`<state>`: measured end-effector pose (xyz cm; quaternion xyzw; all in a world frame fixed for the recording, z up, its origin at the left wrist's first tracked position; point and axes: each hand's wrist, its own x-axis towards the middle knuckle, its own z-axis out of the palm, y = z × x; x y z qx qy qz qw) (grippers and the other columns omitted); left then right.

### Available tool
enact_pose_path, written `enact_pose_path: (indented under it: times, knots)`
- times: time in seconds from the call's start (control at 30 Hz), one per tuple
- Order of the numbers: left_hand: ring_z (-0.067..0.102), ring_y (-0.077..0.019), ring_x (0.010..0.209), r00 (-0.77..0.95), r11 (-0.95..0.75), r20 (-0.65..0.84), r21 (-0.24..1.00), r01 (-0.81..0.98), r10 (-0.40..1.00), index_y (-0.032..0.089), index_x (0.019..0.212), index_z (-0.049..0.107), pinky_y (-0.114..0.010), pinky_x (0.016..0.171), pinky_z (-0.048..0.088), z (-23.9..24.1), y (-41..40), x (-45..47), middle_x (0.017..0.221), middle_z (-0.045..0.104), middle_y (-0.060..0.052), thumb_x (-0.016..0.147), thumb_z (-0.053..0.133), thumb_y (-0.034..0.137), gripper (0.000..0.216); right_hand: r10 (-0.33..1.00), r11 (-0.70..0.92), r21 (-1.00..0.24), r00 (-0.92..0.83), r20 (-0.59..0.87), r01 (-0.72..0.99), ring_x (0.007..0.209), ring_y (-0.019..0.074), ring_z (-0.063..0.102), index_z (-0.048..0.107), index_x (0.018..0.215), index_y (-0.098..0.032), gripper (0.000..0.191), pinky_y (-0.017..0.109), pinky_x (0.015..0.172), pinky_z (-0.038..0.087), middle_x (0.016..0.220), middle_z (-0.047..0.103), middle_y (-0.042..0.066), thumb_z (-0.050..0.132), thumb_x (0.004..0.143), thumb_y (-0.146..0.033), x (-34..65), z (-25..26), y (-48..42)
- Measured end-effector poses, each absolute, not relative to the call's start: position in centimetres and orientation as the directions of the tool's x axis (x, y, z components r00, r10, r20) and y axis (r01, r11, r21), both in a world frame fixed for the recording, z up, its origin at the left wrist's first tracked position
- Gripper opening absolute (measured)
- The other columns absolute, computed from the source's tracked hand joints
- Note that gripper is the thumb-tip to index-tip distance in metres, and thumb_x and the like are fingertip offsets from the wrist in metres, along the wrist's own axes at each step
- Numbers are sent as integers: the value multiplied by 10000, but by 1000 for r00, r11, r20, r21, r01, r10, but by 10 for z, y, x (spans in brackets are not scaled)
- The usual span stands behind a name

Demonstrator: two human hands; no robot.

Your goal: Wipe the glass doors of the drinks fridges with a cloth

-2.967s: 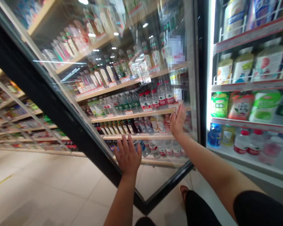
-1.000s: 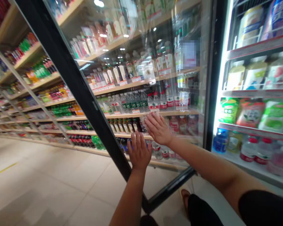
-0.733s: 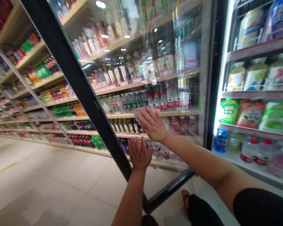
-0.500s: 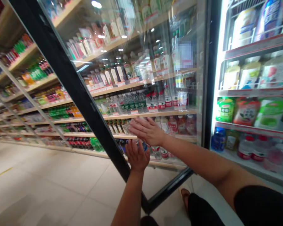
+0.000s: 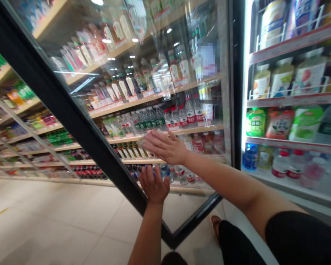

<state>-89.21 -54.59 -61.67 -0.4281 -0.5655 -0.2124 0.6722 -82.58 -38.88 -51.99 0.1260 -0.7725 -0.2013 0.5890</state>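
Observation:
An open glass cooler door [image 5: 182, 55] with a black frame [image 5: 57, 99] swings out in front of me. My left hand [image 5: 153, 187] lies flat against the lower glass, fingers spread, holding nothing. Just above it, my right hand [image 5: 164, 146] also rests flat on the glass with its fingers stretched out toward the left. Through the glass I see store shelves with rows of water bottles [image 5: 182, 116].
To the right the lit cooler interior [image 5: 292, 143] holds shelves of bottles and cartons. Store shelving with drinks [image 5: 30, 140] runs along the left aisle. A beige tiled floor [image 5: 57, 224] lies below. My foot in a sandal [image 5: 215, 224] stands by the door's lower corner.
My right hand has slid leftward across the glass, turning from palm-up near the right side to fingers pointing left. My left hand stays low on the glass. The view has shifted slightly.

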Motion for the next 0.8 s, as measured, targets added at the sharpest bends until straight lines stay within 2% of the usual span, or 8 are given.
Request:
enact_pose_path:
  times: [0.07,0.13,0.23,0.33,0.47,0.57,0.7,0.8]
  knots:
    - [232,-334,1524,244,542,945,-324,775,218,130,1535,353,-550,1203,245,-616,-545,-891,1528,427,-238,1027,431,390,576,-236,952,278,-274,932,125,1562,207,157,321,1575,-303,585,492,1273,-91,1636,347,8,467,1010,-338,-819,-523,-374]
    - [237,-311,1525,206,552,945,-317,771,255,140,1531,381,-526,1229,184,-615,-544,-889,1509,476,-205,1003,488,353,579,-126,970,177,-281,951,164,1555,235,192,358,1563,-289,567,511,1277,-22,1621,376,42,468,1008,-332,-812,-544,-364]
    - [257,-284,1521,153,573,937,-315,757,312,177,1530,407,-497,1249,108,-610,-543,-886,1489,522,-149,954,567,272,605,-139,970,193,-310,940,150,1524,252,287,456,1510,-274,522,510,1274,68,1564,467,74,495,993,-328,-803,-581,-352]
    - [287,-280,1510,139,575,933,-317,754,331,201,1540,393,-498,1244,133,-606,-542,-885,1490,520,-126,926,592,224,646,-162,966,217,-324,932,141,1506,233,330,459,1506,-299,509,500,1275,41,1544,497,58,480,999,-338,-798,-585,-339]
    - [262,-282,1519,151,586,927,-338,736,345,177,1545,382,-510,1240,162,-605,-541,-886,1483,522,-133,910,604,219,674,76,973,-27,-210,975,228,1538,220,244,384,1552,-260,527,493,1270,-2,1607,401,65,381,1032,-346,-798,-552,-321]
    - [261,-276,1520,160,601,925,-348,719,344,170,1540,390,-504,1242,168,-604,-542,-885,1474,533,-130,910,601,220,666,226,946,-192,-105,969,263,1549,232,202,316,1581,-198,553,518,1259,78,1624,354,117,319,1044,-329,-798,-559,-311]
    - [254,-271,1523,172,619,922,-362,697,346,143,1527,408,-492,1248,160,-603,-543,-883,1450,557,-145,902,620,219,664,273,934,-253,-47,961,254,1548,269,188,253,1596,-127,588,556,1221,212,1602,361,190,301,1035,-298,-796,-603,-299]
    - [246,-271,1525,174,619,921,-365,695,348,140,1524,412,-498,1248,166,-603,-542,-885,1452,553,-153,900,627,223,665,261,935,-238,-57,964,263,1543,276,196,266,1591,-141,589,563,1213,240,1597,364,184,296,1032,-323,-794,-600,-281]
